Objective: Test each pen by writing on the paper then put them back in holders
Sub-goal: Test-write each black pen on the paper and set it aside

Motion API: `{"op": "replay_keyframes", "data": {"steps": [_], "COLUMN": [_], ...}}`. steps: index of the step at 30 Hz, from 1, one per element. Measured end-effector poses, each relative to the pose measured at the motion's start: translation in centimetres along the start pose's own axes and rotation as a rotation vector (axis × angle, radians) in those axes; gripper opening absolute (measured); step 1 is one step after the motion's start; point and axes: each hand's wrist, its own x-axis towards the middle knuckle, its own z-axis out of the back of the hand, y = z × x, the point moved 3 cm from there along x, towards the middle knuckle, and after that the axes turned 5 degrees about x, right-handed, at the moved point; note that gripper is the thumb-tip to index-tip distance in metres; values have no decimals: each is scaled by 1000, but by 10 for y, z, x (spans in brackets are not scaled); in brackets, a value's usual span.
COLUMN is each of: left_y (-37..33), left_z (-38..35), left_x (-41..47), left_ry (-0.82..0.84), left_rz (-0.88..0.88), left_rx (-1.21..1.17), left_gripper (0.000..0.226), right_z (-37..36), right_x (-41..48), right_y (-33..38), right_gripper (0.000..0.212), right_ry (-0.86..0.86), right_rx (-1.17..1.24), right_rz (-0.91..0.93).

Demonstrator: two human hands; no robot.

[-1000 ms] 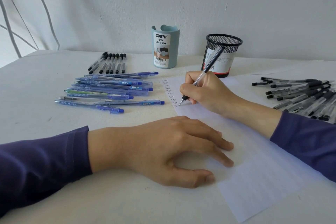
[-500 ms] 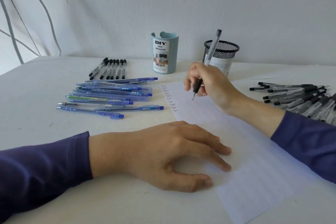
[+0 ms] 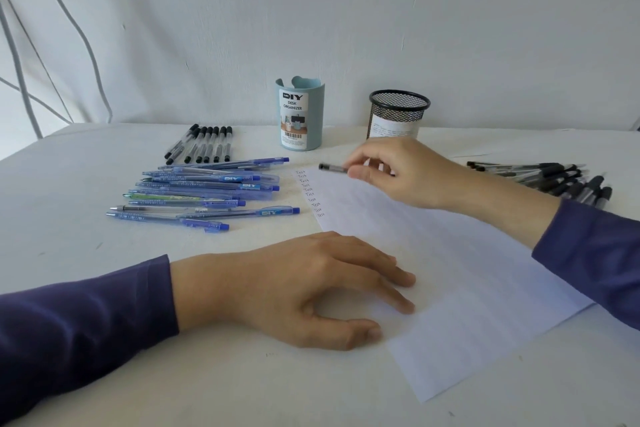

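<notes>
The scene is lit evenly by soft, diffuse daylight, and no glare is seen. The white backdrop (image 3: 346, 10) is rendered brightest and nearly washed out at its lower left, so the light appears to come from that side. Only faint, soft-edged shadows are cast, the clearest one under the arched left hand (image 3: 287, 288) on the table (image 3: 69, 184). The pen (image 3: 333, 168) held in the right hand (image 3: 405, 173) is slightly smeared. The ruled lines on the paper (image 3: 467, 288) are barely resolved. The table's far edge is bowed at the left by the wide-angle lens, and mild softness is noted throughout.
</notes>
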Motion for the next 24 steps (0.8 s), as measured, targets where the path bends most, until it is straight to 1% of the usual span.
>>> {"op": "replay_keyframes", "data": {"steps": [2, 7, 14, 15, 17, 21, 24], "left_y": [0, -1, -2, -1, 6, 37, 59], "left_z": [0, 1, 7, 8, 10, 14, 19], "left_x": [0, 1, 5, 7, 12, 22, 34], "left_ry": [-4, -15, 10, 15, -13, -210, -269], "left_rz": [-2, -12, -19, -16, 9, 194, 310], "left_rx": [9, 25, 16, 4, 10, 177, 298], "left_gripper": [35, 35, 33, 31, 29, 31, 29], "right_z": [-4, -11, -20, -13, 10, 53, 64], "right_x": [-8, -19, -21, -21, -19, -23, -36], "right_y": [-6, -13, -15, -16, -27, -69, -95], "right_gripper": [14, 17, 26, 27, 29, 25, 31], "right_ry": [-25, -120, -26, -21, -35, -90, 5], "right_rx": [-70, -127, -163, -173, -208, -432, -450], "right_rz": [36, 128, 110, 66, -80, -346, -519]}}
